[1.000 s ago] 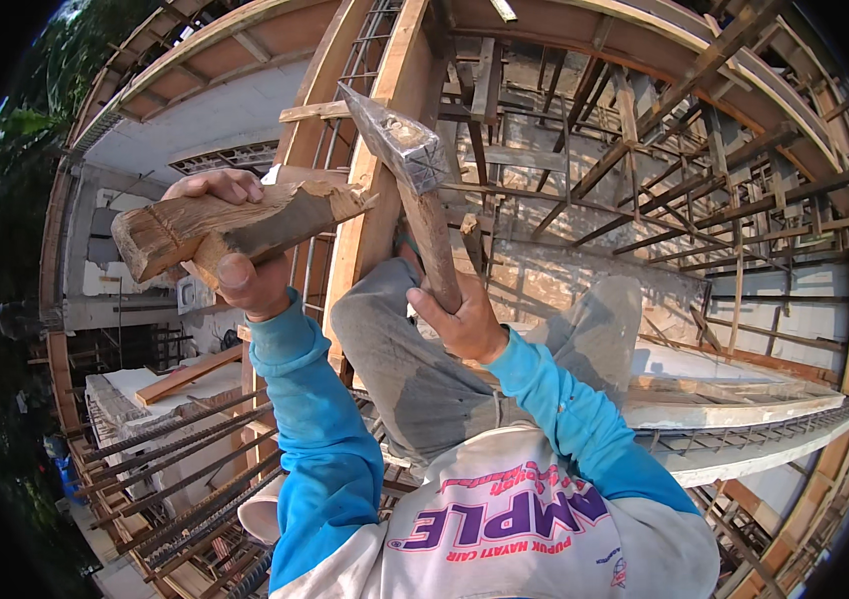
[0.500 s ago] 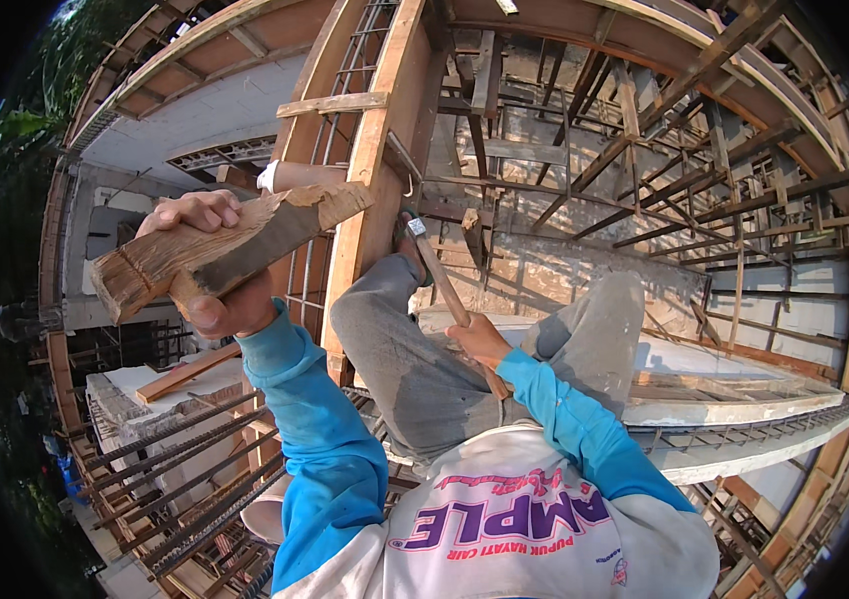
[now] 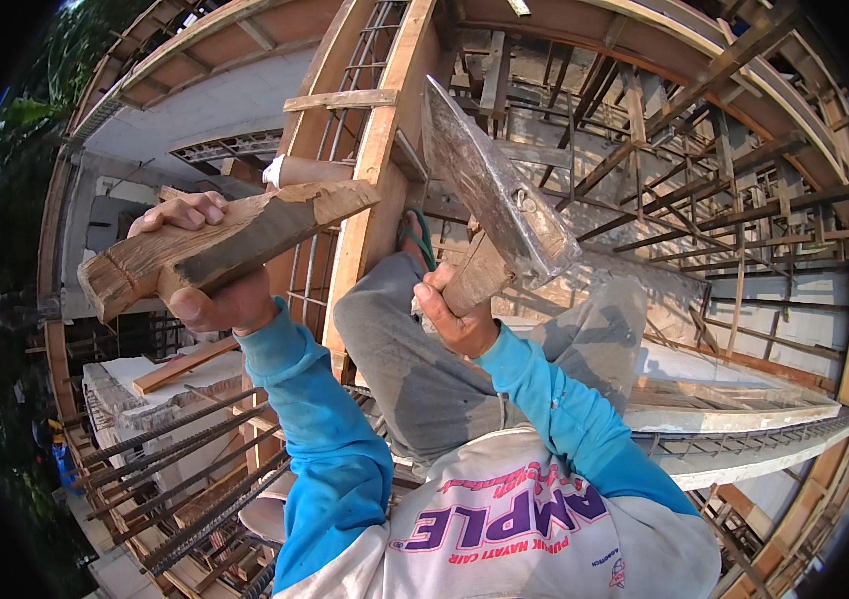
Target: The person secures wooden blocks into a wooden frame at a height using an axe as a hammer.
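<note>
My left hand point(image 3: 240, 304) grips a short, rough wooden block point(image 3: 275, 235), fingers over its far side and thumb underneath. The block has a split, ragged right end and a notch in its lower edge. In my right hand point(image 3: 456, 319) is a hammer point(image 3: 496, 190), held by its wooden handle and raised close to the camera. Its worn metal head has a long tapering end pointing up and away and a blunt end to the right. Between block and hammer lies a gap. Hammer and fist partly cover the things behind them.
Long formwork boards point(image 3: 374, 150) run away ahead, with reinforcing bars point(image 3: 349, 75) between them and a crosspiece point(image 3: 339, 100) on top. A pale pipe point(image 3: 314, 172) sits behind the block. More bars point(image 3: 175, 439) jut out lower left. Timber props point(image 3: 634, 110) stand in a drop to the right.
My right hand has lifted the hammer from near my lap toward the camera, its head swinging up and right. The block in my left hand has barely shifted.
</note>
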`<state>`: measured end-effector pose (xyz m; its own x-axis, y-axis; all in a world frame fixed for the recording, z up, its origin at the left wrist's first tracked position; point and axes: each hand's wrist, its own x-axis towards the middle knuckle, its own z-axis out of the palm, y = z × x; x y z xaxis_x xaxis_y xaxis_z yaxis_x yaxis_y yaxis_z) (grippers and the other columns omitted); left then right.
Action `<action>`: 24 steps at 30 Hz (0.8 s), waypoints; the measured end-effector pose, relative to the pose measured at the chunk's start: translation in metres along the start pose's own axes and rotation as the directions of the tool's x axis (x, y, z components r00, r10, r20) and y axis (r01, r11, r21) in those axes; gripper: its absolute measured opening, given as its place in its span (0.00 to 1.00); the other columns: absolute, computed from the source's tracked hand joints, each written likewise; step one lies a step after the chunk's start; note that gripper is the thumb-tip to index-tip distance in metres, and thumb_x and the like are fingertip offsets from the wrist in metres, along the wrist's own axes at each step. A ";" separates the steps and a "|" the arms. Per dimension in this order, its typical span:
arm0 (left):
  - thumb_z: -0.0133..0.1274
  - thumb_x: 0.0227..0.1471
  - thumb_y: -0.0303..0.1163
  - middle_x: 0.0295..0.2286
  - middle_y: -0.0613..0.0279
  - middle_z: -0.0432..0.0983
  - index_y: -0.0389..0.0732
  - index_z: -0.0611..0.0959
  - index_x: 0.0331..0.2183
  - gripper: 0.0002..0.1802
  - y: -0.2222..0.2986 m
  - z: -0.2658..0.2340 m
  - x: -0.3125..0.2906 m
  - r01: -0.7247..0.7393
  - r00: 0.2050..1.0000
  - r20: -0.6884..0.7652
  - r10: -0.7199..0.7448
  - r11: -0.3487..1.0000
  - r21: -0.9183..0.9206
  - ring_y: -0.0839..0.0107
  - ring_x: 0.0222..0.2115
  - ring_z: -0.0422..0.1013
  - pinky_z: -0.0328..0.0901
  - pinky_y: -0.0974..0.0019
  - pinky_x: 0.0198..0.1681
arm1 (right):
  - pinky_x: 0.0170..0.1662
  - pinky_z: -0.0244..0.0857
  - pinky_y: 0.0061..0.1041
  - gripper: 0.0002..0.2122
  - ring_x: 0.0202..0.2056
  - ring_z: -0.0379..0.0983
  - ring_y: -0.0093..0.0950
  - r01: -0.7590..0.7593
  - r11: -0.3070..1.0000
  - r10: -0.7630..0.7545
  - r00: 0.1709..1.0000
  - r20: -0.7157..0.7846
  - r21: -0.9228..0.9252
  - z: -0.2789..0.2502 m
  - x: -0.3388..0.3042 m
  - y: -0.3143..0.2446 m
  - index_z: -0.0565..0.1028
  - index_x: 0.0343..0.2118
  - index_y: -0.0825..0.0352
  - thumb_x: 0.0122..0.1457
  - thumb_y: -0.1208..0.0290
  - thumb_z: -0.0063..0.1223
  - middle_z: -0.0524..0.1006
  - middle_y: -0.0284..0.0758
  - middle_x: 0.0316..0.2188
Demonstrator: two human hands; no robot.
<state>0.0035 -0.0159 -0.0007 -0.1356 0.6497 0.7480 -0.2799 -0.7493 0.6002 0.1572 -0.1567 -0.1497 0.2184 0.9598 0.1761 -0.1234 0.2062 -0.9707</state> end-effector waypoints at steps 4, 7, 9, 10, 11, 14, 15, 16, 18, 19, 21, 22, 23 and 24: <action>0.54 0.38 0.65 0.29 0.63 0.63 0.43 0.69 0.42 0.38 -0.003 -0.004 0.010 0.013 1.000 -0.013 -0.014 0.999 -0.047 0.69 0.31 0.63 0.61 0.63 0.38 | 0.29 0.60 0.28 0.14 0.25 0.67 0.25 -0.424 0.886 0.448 0.887 0.113 -0.188 0.009 -0.013 0.079 0.72 0.28 0.71 0.58 0.62 0.53 0.71 0.35 0.20; 0.54 0.38 0.63 0.28 0.64 0.63 0.44 0.70 0.41 0.37 -0.002 -0.020 0.010 -0.014 1.000 -0.007 0.013 0.998 -0.067 0.69 0.30 0.63 0.61 0.63 0.38 | 0.35 0.64 0.32 0.18 0.29 0.71 0.29 -0.594 0.769 0.637 0.739 0.217 -0.236 0.005 0.000 0.058 0.74 0.31 0.74 0.57 0.59 0.53 0.74 0.40 0.22; 0.55 0.37 0.63 0.28 0.63 0.64 0.44 0.70 0.40 0.37 0.000 -0.012 0.007 0.015 0.999 -0.029 -0.016 0.999 -0.051 0.69 0.30 0.63 0.61 0.63 0.38 | 0.36 0.64 0.33 0.18 0.29 0.71 0.29 -0.604 0.743 0.665 0.714 0.219 -0.288 -0.003 0.007 0.043 0.73 0.30 0.75 0.57 0.59 0.53 0.73 0.40 0.22; 0.55 0.37 0.63 0.28 0.63 0.64 0.44 0.70 0.40 0.37 -0.001 -0.006 0.008 0.017 0.999 -0.035 -0.018 0.999 -0.031 0.69 0.30 0.63 0.61 0.63 0.38 | 0.23 0.57 0.23 0.12 0.19 0.62 0.19 -0.478 0.857 0.513 0.828 0.228 -0.191 -0.002 0.008 0.028 0.69 0.25 0.67 0.59 0.64 0.52 0.67 0.28 0.17; 0.55 0.37 0.63 0.28 0.63 0.64 0.44 0.70 0.40 0.37 -0.003 -0.003 0.008 0.019 0.999 -0.043 -0.019 1.000 -0.009 0.69 0.30 0.63 0.61 0.63 0.38 | 0.23 0.57 0.23 0.12 0.19 0.61 0.19 -0.316 0.934 0.347 0.911 0.221 -0.167 -0.003 0.011 0.012 0.68 0.25 0.67 0.59 0.65 0.52 0.66 0.28 0.17; 0.57 0.37 0.62 0.29 0.63 0.65 0.43 0.70 0.40 0.37 -0.008 -0.007 0.010 0.029 0.999 -0.025 -0.030 0.999 -0.043 0.69 0.31 0.64 0.61 0.63 0.39 | 0.23 0.55 0.22 0.09 0.18 0.59 0.19 0.137 0.991 -0.132 0.976 0.172 -0.013 0.000 0.026 -0.048 0.67 0.25 0.67 0.59 0.70 0.51 0.65 0.28 0.16; 0.57 0.37 0.62 0.29 0.62 0.65 0.43 0.70 0.40 0.37 -0.008 -0.007 0.013 0.033 0.999 -0.019 -0.034 0.998 -0.050 0.69 0.31 0.64 0.61 0.63 0.39 | 0.23 0.54 0.23 0.08 0.18 0.58 0.19 0.244 0.966 -0.254 0.959 0.125 0.086 0.000 0.033 -0.056 0.67 0.26 0.66 0.59 0.71 0.51 0.64 0.28 0.16; 0.58 0.38 0.61 0.30 0.62 0.65 0.43 0.70 0.41 0.37 -0.007 -0.008 0.015 0.037 0.999 -0.017 -0.038 0.998 -0.046 0.69 0.31 0.64 0.61 0.63 0.39 | 0.24 0.54 0.22 0.08 0.20 0.59 0.19 0.383 0.922 -0.379 0.923 0.067 -0.061 -0.002 0.037 -0.046 0.66 0.26 0.65 0.61 0.72 0.48 0.64 0.28 0.16; 0.59 0.38 0.60 0.30 0.62 0.64 0.43 0.69 0.43 0.38 -0.008 -0.006 0.018 0.046 0.999 -0.010 -0.046 0.998 -0.047 0.69 0.32 0.64 0.62 0.63 0.39 | 0.25 0.56 0.25 0.11 0.19 0.60 0.21 0.044 0.998 -0.043 0.999 0.027 -0.048 0.011 0.020 0.006 0.67 0.25 0.66 0.60 0.67 0.50 0.65 0.30 0.16; 0.60 0.38 0.59 0.30 0.62 0.64 0.42 0.68 0.43 0.38 -0.009 -0.003 0.019 0.045 0.999 -0.011 -0.046 0.997 -0.056 0.69 0.32 0.64 0.62 0.63 0.39 | 0.25 0.58 0.27 0.12 0.19 0.61 0.22 -0.161 0.981 0.167 0.985 0.052 -0.105 0.014 0.010 0.044 0.68 0.25 0.67 0.59 0.65 0.51 0.66 0.30 0.16; 0.60 0.38 0.59 0.30 0.62 0.64 0.42 0.68 0.43 0.38 -0.015 -0.010 0.012 0.069 0.997 -0.007 -0.071 0.989 -0.132 0.69 0.32 0.64 0.62 0.63 0.39 | 0.25 0.58 0.28 0.13 0.20 0.61 0.22 -0.339 0.915 0.371 0.920 0.126 -0.218 0.000 -0.006 0.100 0.69 0.25 0.68 0.58 0.62 0.53 0.66 0.30 0.17; 0.60 0.38 0.59 0.30 0.62 0.64 0.42 0.68 0.43 0.38 -0.016 -0.012 0.019 0.069 0.998 0.013 -0.068 0.984 -0.164 0.69 0.32 0.64 0.62 0.63 0.39 | 0.26 0.58 0.29 0.14 0.20 0.61 0.22 -0.405 0.876 0.453 0.878 0.157 -0.262 0.002 0.003 0.102 0.70 0.25 0.68 0.57 0.61 0.54 0.66 0.30 0.17; 0.60 0.38 0.59 0.30 0.62 0.64 0.43 0.68 0.43 0.37 -0.017 -0.009 0.028 0.042 0.999 0.024 -0.039 0.988 -0.150 0.69 0.32 0.64 0.62 0.63 0.39 | 0.26 0.58 0.28 0.14 0.21 0.61 0.22 -0.416 0.870 0.469 0.864 0.183 -0.263 -0.001 0.015 0.104 0.70 0.26 0.69 0.57 0.61 0.54 0.67 0.30 0.17; 0.59 0.38 0.59 0.29 0.62 0.64 0.43 0.69 0.42 0.37 -0.015 -0.011 0.023 0.046 0.999 0.008 -0.045 0.992 -0.117 0.69 0.32 0.64 0.62 0.63 0.39 | 0.27 0.58 0.28 0.15 0.22 0.62 0.22 -0.461 0.842 0.523 0.824 0.218 -0.279 -0.006 0.016 0.088 0.70 0.26 0.69 0.57 0.60 0.54 0.67 0.30 0.18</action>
<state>-0.0060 0.0119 0.0048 -0.1156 0.6821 0.7221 -0.3956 -0.6984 0.5964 0.1556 -0.1244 -0.2338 -0.0959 0.9401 -0.3270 0.0650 -0.3219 -0.9445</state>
